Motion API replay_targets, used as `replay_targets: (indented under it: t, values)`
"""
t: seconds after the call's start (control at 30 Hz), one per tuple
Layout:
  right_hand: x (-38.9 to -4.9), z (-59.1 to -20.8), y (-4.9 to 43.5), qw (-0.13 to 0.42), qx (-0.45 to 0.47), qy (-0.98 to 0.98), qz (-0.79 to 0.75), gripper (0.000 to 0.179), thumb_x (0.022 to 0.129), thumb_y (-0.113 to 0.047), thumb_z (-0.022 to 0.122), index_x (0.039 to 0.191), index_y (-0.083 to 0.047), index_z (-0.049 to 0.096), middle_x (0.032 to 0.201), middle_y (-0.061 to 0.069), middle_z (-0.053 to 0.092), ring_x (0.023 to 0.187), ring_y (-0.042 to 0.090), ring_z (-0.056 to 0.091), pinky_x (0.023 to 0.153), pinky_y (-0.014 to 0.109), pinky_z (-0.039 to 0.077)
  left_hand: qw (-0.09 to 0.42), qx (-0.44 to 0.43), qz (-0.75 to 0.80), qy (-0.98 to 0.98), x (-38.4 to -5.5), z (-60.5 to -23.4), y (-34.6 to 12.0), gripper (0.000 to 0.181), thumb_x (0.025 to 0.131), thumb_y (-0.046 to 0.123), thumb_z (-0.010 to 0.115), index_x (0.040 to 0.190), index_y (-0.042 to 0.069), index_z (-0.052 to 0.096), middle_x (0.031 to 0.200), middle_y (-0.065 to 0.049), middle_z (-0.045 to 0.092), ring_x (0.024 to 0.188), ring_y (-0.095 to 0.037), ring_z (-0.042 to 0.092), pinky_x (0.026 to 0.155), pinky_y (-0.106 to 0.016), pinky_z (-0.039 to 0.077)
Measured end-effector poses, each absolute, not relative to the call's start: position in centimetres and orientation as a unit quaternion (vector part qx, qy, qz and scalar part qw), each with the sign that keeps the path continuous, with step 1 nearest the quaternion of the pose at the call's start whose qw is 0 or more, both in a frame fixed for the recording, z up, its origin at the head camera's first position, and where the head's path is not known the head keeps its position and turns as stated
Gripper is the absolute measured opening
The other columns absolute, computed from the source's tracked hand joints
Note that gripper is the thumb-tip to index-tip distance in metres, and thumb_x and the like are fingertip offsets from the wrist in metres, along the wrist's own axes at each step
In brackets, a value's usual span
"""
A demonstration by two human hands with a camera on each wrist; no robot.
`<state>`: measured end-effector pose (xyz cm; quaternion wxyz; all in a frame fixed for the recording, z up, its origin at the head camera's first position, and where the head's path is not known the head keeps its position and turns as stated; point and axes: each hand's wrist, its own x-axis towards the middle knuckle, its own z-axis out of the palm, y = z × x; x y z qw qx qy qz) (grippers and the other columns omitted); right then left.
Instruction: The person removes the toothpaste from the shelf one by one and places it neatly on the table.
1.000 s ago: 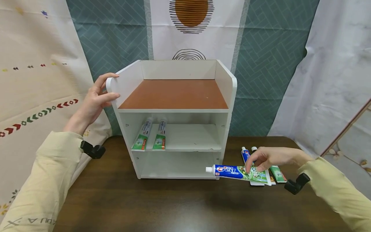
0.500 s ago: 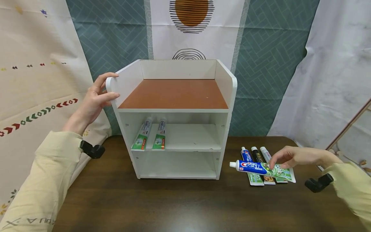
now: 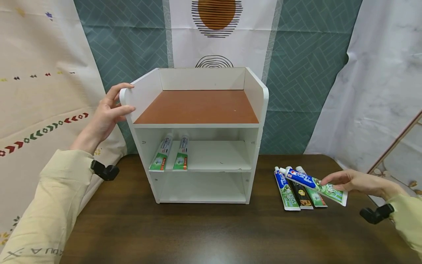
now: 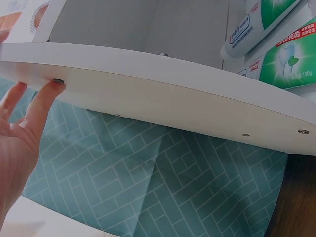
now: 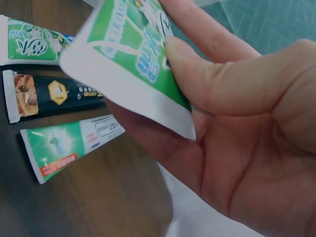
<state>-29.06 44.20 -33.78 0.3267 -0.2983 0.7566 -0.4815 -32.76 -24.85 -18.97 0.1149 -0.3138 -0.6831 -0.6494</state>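
Observation:
My left hand (image 3: 107,113) grips the left side panel of a white tabletop shelf unit (image 3: 197,126), with fingertips (image 4: 54,85) against the panel's outer face. My right hand (image 3: 359,183) pinches a blue-and-green toothpaste tube (image 3: 306,181) near its flat end, cap pointing left. That tube overlaps several others at the right: a blue-and-green toothpaste tube (image 3: 286,192), a black toothpaste tube (image 5: 59,96) and a white-and-green toothpaste tube (image 5: 64,145). On the middle shelf, two white-and-green toothpaste tubes, a left one (image 3: 161,154) and a right one (image 3: 181,154), lie side by side, caps toward the back.
The shelf unit has a brown top board (image 3: 197,106) between raised sides and a lower white shelf (image 3: 201,189). It stands on a dark wooden table (image 3: 204,234). Patterned cloths (image 3: 310,73) hang behind and at both sides.
My right hand has moved right with its toothpaste tube, from in front of the shelf unit to over the tubes on the table. The tube now slants. My left hand has stayed put.

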Motion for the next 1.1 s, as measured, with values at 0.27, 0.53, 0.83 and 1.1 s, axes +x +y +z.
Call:
replay_targets:
  t: [0.27, 0.53, 0.83, 1.1]
  values:
    - [-29.4, -36.3, 45.5, 0.327, -0.276, 0.696, -0.576, 0.042, 0.094, 0.009, 0.031, 0.131, -0.002, 0.044, 0.122, 0.002, 0.051, 0.095, 0.021, 0.055, 0.075, 0.040, 0.047, 0.114, -0.317, -0.653, -0.678, -32.8, -19.1, -24.9, 0.048, 0.085, -0.003, 0.054, 0.127, 0.020, 0.049, 0.128, -0.014, 0.034, 0.102, -0.026, 0.044, 0.066, -0.028, 0.047]
    - [-28.8, -38.4, 45.9, 0.267, -0.251, 0.720, -0.589, 0.043, 0.095, 0.006, 0.034, 0.135, -0.007, 0.042, 0.122, -0.007, 0.051, 0.097, 0.015, 0.054, 0.073, 0.040, 0.047, 0.113, -0.316, -0.651, -0.681, -32.7, -18.9, -24.8, 0.048, 0.085, -0.002, 0.055, 0.126, 0.021, 0.049, 0.128, -0.013, 0.033, 0.102, -0.026, 0.044, 0.066, -0.029, 0.046]
    - [-28.6, -40.3, 46.6, 0.192, -0.197, 0.744, -0.610, 0.043, 0.093, 0.002, 0.044, 0.127, -0.021, 0.055, 0.115, -0.023, 0.048, 0.084, 0.011, 0.055, 0.066, 0.029, 0.047, 0.114, -0.314, -0.651, -0.682, -32.7, -19.0, -24.9, 0.048, 0.085, -0.002, 0.055, 0.126, 0.021, 0.049, 0.129, -0.013, 0.033, 0.102, -0.026, 0.044, 0.067, -0.029, 0.046]
    - [-28.9, -42.1, 47.1, 0.145, -0.127, 0.796, -0.574, 0.036, 0.090, -0.001, 0.051, 0.122, -0.017, 0.059, 0.106, -0.026, 0.046, 0.092, -0.003, 0.048, 0.070, 0.027, 0.046, 0.117, -0.313, -0.646, -0.687, -32.6, -19.0, -25.0, 0.047, 0.085, -0.001, 0.055, 0.127, 0.021, 0.048, 0.129, -0.013, 0.033, 0.103, -0.027, 0.043, 0.068, -0.029, 0.046]
